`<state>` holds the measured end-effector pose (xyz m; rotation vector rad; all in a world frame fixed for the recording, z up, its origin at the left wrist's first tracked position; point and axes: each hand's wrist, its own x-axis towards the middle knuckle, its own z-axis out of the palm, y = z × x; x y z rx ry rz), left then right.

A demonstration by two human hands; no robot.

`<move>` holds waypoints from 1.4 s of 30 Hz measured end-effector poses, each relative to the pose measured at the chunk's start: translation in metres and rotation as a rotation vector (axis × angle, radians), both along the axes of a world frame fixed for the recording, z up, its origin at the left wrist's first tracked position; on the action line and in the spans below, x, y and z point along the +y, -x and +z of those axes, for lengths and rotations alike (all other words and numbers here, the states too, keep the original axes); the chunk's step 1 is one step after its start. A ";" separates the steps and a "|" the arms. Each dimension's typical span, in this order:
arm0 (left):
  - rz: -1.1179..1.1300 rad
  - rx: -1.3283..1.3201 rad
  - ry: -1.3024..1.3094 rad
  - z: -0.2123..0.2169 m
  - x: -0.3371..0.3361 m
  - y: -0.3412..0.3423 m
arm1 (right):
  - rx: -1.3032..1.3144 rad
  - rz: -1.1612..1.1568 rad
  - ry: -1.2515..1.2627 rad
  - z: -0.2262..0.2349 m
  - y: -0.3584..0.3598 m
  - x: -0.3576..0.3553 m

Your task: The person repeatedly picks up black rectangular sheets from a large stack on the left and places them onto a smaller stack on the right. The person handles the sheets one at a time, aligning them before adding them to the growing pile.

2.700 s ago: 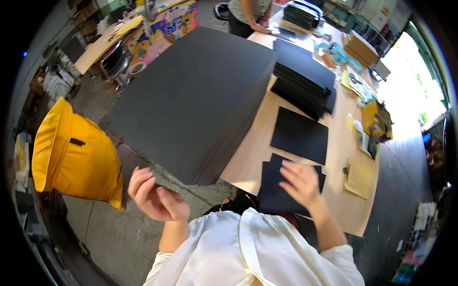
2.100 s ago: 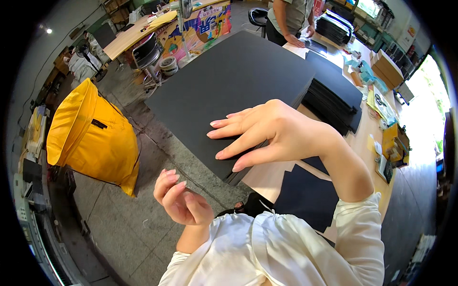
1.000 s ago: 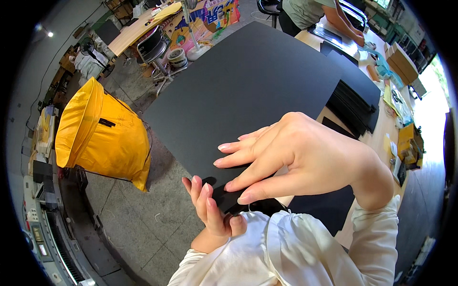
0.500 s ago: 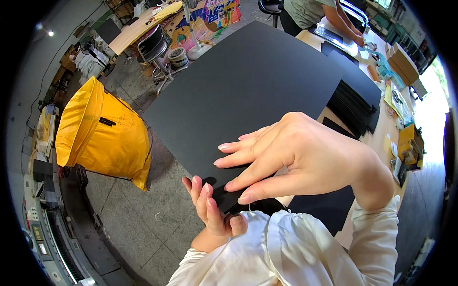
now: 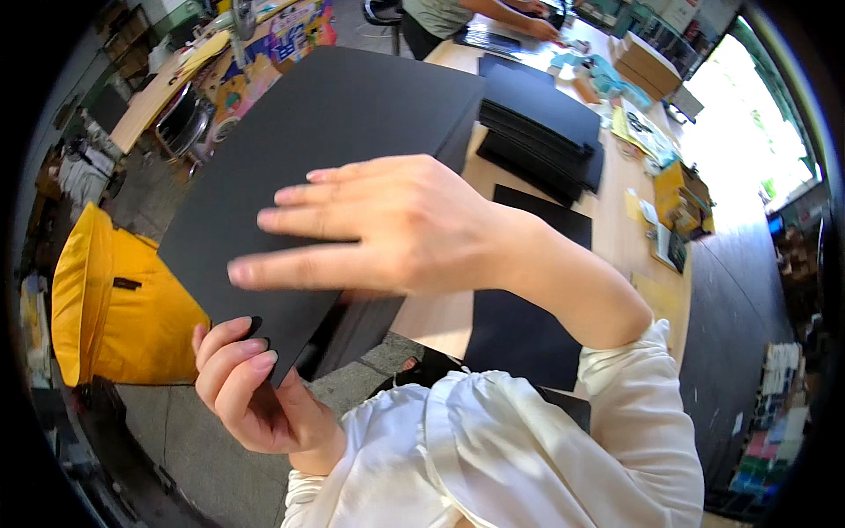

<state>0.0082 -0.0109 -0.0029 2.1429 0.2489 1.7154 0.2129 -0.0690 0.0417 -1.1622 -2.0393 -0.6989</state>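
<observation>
A large, stiff black sheet (image 5: 352, 106) slants up in front of me, with a second dark panel (image 5: 356, 339) along its right side. At its near left corner, my left hand (image 5: 255, 387) is closed on the edge, fingertips over the top and thumb near the corner. My right hand (image 5: 387, 224) is stretched flat over the middle of the sheet, fingers apart and slightly blurred. Its thumb is mostly hidden, so I cannot tell whether it touches the side panel.
A wooden table (image 5: 431, 321) on the right bears a stack of black sheets (image 5: 541, 123) and another black sheet (image 5: 528, 330). A yellow bag (image 5: 132, 308) stands at left. Beyond are a cardboard box (image 5: 647, 66), a yellow carton (image 5: 682, 198) and a co-worker's arm (image 5: 506, 13).
The view has turned right, showing more of the table. My right hand has lifted from the sheet's near edge and spread over its middle. My left hand keeps the corner.
</observation>
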 end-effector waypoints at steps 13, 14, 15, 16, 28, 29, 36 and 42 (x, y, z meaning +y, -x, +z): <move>0.225 -0.322 -0.149 -0.056 0.007 0.016 | 0.083 -0.895 0.200 -0.191 0.080 -0.245; 0.229 -0.317 -0.154 -0.059 0.012 0.018 | 0.141 -0.980 0.408 -0.222 0.096 -0.260; 0.227 -0.309 -0.160 -0.060 0.015 0.020 | 0.172 -1.003 0.572 -0.265 0.104 -0.274; 0.229 -0.301 -0.169 -0.062 0.016 0.022 | 0.205 -1.017 0.735 -0.305 0.110 -0.285; 0.014 -0.357 0.133 -0.059 0.008 0.012 | 0.319 -0.619 0.323 -0.162 0.039 -0.204; -0.044 -0.325 0.127 -0.058 0.006 0.013 | 0.305 -0.500 0.250 -0.120 0.032 -0.180; -0.030 -0.309 0.115 -0.052 -0.005 0.016 | 0.242 0.156 0.426 0.026 0.030 -0.037; 0.045 -0.277 0.053 -0.055 -0.004 0.023 | 0.159 0.295 0.583 0.019 0.020 -0.003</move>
